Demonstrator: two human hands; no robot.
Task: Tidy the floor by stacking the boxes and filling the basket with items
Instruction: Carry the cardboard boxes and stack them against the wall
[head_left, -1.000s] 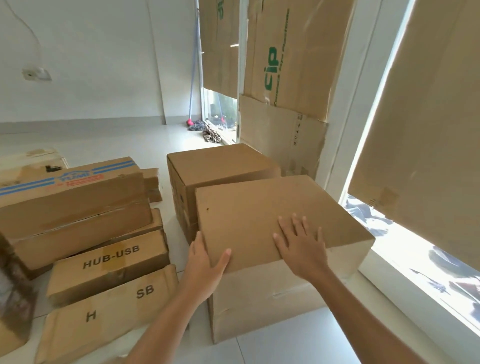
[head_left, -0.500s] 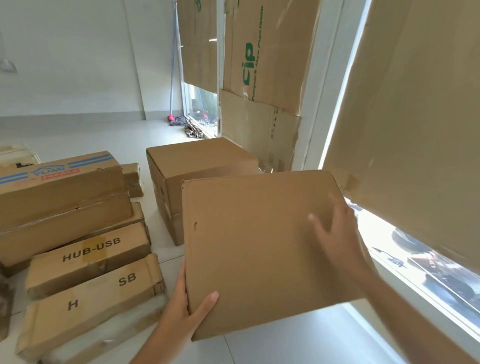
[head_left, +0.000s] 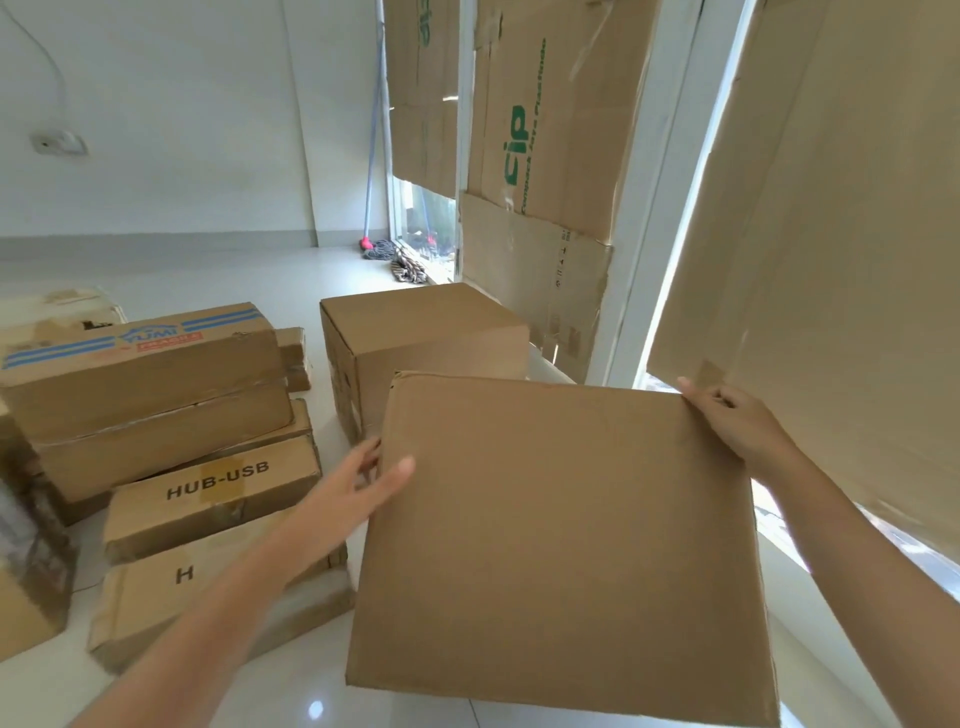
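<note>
- While lifted and tipped toward the camera, the plain cardboard box (head_left: 566, 540) sits between both hands, its broad face filling the near-right of the view; its bottom edge appears off the floor (head_left: 156, 270).
- Second plain box (head_left: 423, 332) stands on the floor just beyond it, to the far left of the held box's top edge. Judged the likely stacking base; the held box needs to go up and away onto it.
- Left hand (head_left: 345, 499): at the left edge, thumb laid over the front face, fingers behind the edge. Grip spans the edge only.
- Right hand (head_left: 737, 423): at the far right top corner, fingers curled over it.
- Both hands are about equally near; the right is higher.
- HUB-USB cartons (head_left: 213, 493) lie stacked at left, apart from the held box.
- No basket in view.
</note>
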